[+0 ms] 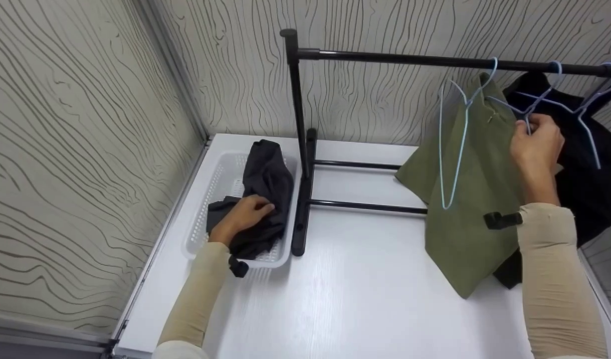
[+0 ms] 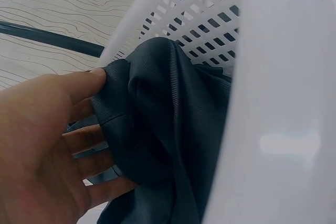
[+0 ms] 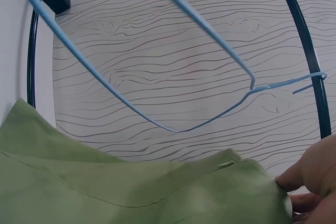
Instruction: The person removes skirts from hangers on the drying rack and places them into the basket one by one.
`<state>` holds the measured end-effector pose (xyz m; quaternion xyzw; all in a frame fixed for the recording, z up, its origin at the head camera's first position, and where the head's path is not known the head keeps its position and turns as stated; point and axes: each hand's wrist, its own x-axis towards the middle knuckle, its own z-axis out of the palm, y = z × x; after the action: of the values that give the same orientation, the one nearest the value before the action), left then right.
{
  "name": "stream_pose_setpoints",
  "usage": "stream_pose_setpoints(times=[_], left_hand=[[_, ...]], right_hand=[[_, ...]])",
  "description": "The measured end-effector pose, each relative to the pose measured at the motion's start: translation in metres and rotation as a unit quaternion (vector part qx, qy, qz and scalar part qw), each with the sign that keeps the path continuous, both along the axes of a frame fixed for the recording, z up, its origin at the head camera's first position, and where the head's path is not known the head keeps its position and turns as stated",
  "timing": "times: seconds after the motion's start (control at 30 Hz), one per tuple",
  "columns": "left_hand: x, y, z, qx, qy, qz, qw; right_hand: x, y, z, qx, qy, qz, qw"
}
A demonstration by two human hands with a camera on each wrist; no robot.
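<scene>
A dark garment (image 1: 268, 174) lies bunched in a white perforated basket (image 1: 213, 187). My left hand (image 1: 245, 217) is over the basket, pinching a fold of that cloth; in the left wrist view the thumb lies in front and the fingers partly behind. An olive-green garment (image 1: 477, 209) with a small zip hangs at the rack's right side. At its upper edge, my right hand (image 1: 538, 142) pinches the cloth beside a light-blue wire hanger (image 1: 527, 112); the fingertips are partly hidden. A bare blue hanger (image 1: 466, 124) hangs in front of the green cloth.
A black clothes rack (image 1: 385, 58) stands on the white table (image 1: 335, 294), its left foot (image 1: 300, 219) beside the basket. Farther right, a black garment (image 1: 597, 184) hangs near another blue hanger (image 1: 584, 107). Wood-patterned panels (image 1: 245, 65) enclose the back and left.
</scene>
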<state>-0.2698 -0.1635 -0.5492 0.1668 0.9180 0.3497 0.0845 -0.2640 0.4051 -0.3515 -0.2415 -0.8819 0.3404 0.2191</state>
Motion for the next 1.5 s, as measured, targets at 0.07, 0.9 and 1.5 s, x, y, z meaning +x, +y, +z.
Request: stream_pose_setpoints(times=[0.07, 0.9, 1.5], left_hand=[[0.0, -0.001, -0.001, 0.0, 0.001, 0.003, 1.0], [0.001, 0.0, -0.001, 0.005, 0.014, -0.004, 0.9999], [0.002, 0.0, -0.002, 0.006, 0.019, -0.003, 0.9998]], right_hand=[[0.001, -0.001, 0.0, -0.005, -0.001, -0.001, 1.0], [0.011, -0.004, 0.015, 0.014, 0.05, -0.034, 0.998], [0.025, -0.005, 0.03, 0.019, 0.002, -0.083, 0.996]])
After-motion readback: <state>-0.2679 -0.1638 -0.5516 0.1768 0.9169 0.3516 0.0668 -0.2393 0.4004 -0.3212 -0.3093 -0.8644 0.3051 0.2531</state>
